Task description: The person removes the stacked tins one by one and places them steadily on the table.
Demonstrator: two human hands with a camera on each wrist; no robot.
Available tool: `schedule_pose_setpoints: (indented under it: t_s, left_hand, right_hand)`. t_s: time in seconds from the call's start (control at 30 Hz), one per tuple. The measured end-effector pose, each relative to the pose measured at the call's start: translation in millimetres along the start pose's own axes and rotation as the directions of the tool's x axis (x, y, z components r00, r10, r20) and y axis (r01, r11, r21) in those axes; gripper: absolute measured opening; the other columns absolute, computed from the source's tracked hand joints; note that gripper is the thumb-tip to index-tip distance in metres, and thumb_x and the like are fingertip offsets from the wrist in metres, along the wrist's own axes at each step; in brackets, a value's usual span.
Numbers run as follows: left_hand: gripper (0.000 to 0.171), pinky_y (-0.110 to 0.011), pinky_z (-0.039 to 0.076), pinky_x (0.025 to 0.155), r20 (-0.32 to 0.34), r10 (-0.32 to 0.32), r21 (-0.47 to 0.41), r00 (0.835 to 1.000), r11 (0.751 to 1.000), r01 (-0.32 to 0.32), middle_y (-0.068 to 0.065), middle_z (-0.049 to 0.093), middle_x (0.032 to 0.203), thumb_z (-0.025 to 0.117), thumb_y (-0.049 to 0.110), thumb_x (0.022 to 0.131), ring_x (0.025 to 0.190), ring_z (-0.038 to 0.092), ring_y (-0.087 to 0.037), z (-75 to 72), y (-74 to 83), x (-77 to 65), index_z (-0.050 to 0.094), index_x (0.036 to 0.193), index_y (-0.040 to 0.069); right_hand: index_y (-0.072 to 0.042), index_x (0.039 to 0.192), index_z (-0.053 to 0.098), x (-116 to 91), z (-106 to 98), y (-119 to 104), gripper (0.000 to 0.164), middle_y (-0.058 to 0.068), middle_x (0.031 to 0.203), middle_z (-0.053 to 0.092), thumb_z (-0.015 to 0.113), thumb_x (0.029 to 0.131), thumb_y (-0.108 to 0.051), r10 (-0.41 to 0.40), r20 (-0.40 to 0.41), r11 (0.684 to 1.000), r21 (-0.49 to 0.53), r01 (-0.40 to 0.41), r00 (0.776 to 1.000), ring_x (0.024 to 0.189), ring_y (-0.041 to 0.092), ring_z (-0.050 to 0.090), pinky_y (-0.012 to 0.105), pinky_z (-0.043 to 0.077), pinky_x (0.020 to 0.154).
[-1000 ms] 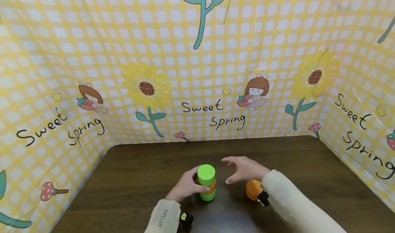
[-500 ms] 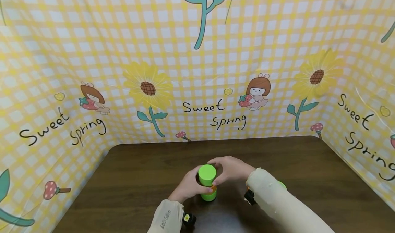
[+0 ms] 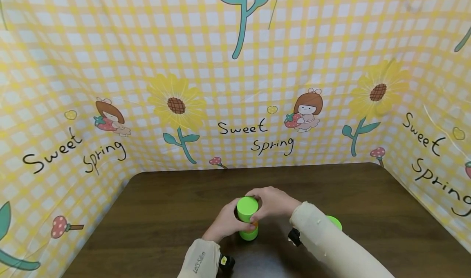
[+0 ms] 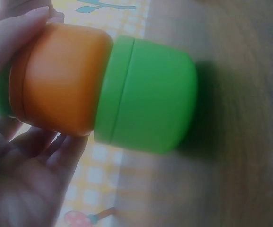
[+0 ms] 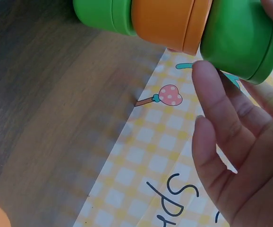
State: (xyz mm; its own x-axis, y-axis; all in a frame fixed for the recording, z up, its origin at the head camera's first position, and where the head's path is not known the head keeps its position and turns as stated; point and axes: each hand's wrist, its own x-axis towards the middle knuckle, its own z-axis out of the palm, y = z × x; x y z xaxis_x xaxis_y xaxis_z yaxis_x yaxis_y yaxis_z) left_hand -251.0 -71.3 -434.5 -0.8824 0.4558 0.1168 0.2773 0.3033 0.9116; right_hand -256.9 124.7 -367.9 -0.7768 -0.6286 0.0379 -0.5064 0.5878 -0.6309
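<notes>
Stack (image 5: 174, 21) of three jars, upright on dark wooden table (image 3: 169, 212) towards its near edge: bottom green jar (image 4: 148, 94), orange jar (image 4: 63, 78) in the middle and top green jar (image 3: 247, 206) above. Close together on it, left hand (image 3: 225, 223) clamped round the orange jar, with the thumb across the near side, and right hand (image 3: 274, 202) curled about the top green jar between thumb and fingers, with the little finger apart from it. Off to the right, green round thing (image 3: 335, 222) mostly hidden behind right sleeve (image 3: 324, 235), with yellow-and-white checked cloth (image 3: 235, 86) beyond the table.
</notes>
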Motion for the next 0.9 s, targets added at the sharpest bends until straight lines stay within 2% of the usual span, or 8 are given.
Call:
schedule_pose_setpoints:
  t_s: [0.33, 0.6, 0.9]
  left_hand:
    - [0.066, -0.043, 0.047, 0.086, 0.021, -0.020, -0.016, 1.000, 1.000, 0.020, -0.007, 0.060, 0.116, 0.083, 0.011, 0.074, 0.103, 0.056, -0.023, 1.5, -0.7, -0.7, 0.052, 0.131, 0.001]
    - [0.063, -0.038, 0.050, 0.084, 0.044, -0.065, 0.013, 0.997, 0.998, 0.065, -0.008, 0.063, 0.113, 0.083, 0.015, 0.075, 0.097, 0.059, -0.020, 1.0, 0.4, 1.2, 0.056, 0.129, -0.002]
    - [0.063, -0.035, 0.050, 0.076, 0.067, -0.075, 0.053, 0.995, 0.996, 0.071, -0.007, 0.065, 0.106, 0.082, 0.016, 0.076, 0.088, 0.059, -0.017, -4.6, -2.0, 1.7, 0.056, 0.130, -0.003]
  right_hand:
    - [-0.009, 0.119, 0.063, -6, -4, 1, 0.053, -0.005, 0.100, 0.065, 0.083, 0.073, -0.025, 0.020, -0.034, 0.999, -0.032, -0.021, 0.999, 0.081, 0.007, 0.058, 0.030, 0.048, 0.073]
    - [-0.006, 0.121, 0.061, -19, -16, 6, 0.057, -0.003, 0.102, 0.065, 0.083, 0.073, -0.028, 0.062, -0.063, 0.996, -0.055, -0.066, 0.996, 0.082, 0.009, 0.057, 0.031, 0.048, 0.074]
    - [-0.004, 0.121, 0.061, -37, -27, 18, 0.057, -0.003, 0.098, 0.064, 0.082, 0.072, -0.025, 0.103, -0.090, 0.993, -0.041, -0.107, 0.991, 0.080, 0.012, 0.056, 0.032, 0.048, 0.072]
